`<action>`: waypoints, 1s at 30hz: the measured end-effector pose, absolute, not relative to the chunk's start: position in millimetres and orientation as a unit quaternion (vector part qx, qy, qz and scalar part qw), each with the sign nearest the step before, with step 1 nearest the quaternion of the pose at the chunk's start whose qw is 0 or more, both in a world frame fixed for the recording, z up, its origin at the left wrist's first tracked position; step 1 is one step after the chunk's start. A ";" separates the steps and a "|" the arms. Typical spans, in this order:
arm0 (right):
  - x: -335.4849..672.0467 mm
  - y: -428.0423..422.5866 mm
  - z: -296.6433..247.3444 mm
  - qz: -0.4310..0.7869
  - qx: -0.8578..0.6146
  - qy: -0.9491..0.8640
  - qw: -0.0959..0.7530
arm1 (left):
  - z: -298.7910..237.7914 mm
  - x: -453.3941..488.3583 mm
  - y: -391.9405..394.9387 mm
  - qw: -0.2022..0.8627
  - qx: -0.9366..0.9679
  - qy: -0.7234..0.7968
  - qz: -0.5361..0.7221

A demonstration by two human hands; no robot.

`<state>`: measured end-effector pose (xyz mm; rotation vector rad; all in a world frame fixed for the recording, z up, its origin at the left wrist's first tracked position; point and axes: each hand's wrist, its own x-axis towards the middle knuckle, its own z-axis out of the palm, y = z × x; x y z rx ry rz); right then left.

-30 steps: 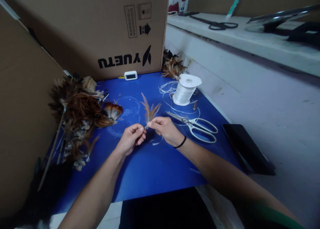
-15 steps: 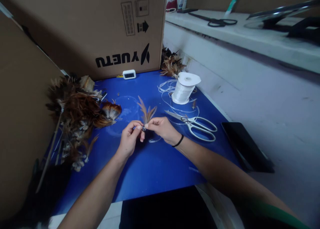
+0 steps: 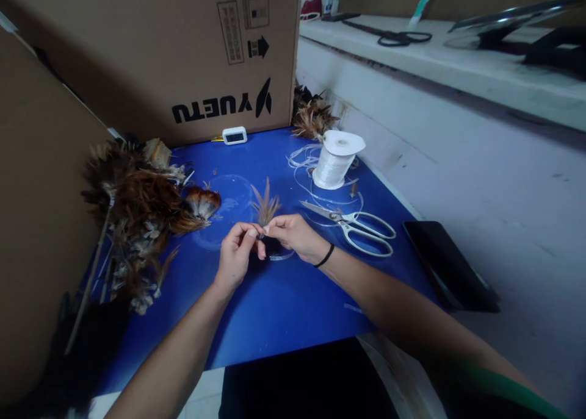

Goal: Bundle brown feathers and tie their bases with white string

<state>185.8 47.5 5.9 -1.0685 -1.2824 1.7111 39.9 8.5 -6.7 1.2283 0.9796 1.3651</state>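
Note:
A small bunch of brown feathers (image 3: 265,205) stands upright between my two hands over the blue mat (image 3: 274,297). My left hand (image 3: 237,255) pinches its base from the left. From the right, my right hand (image 3: 293,236), with a black band on the wrist, pinches the same base. A short loop of clear line (image 3: 281,256) lies on the mat under my right hand. White-handled scissors (image 3: 359,224) lie just right of my right hand. A white spool of clear line (image 3: 336,160) stands behind them.
A heap of brown feathers (image 3: 137,205) covers the mat's left side. Cardboard boxes (image 3: 183,59) wall the back and left. A small white timer (image 3: 234,135) sits at the box's foot, more feathers (image 3: 314,117) at the back. A black tablet (image 3: 448,266) lies right.
My left hand has closed onto the base of the feather bunch beside my right hand. The feathers now sit closer together and more upright.

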 end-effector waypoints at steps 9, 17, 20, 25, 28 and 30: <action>190.7 44.8 9.6 0.666 -0.418 -0.517 0.339 | -6.7 37.7 9.7 0.440 0.576 0.464 0.509; 191.4 41.3 10.9 0.665 -0.384 -0.539 0.344 | -11.2 37.1 12.9 0.503 0.520 0.459 0.516; 190.4 42.1 6.8 0.661 -0.385 -0.548 0.339 | -11.7 37.2 13.8 0.528 0.492 0.470 0.509; 187.6 43.2 -0.5 0.649 -0.408 -0.551 0.328 | -10.2 37.8 14.6 0.561 0.436 0.496 0.498; 188.3 42.9 -2.4 0.593 -0.451 -0.598 0.294 | -10.2 37.3 14.7 0.575 0.418 0.511 0.484; 190.5 42.4 -0.8 0.504 -0.487 -0.665 0.257 | -10.4 37.0 15.0 0.581 0.416 0.515 0.474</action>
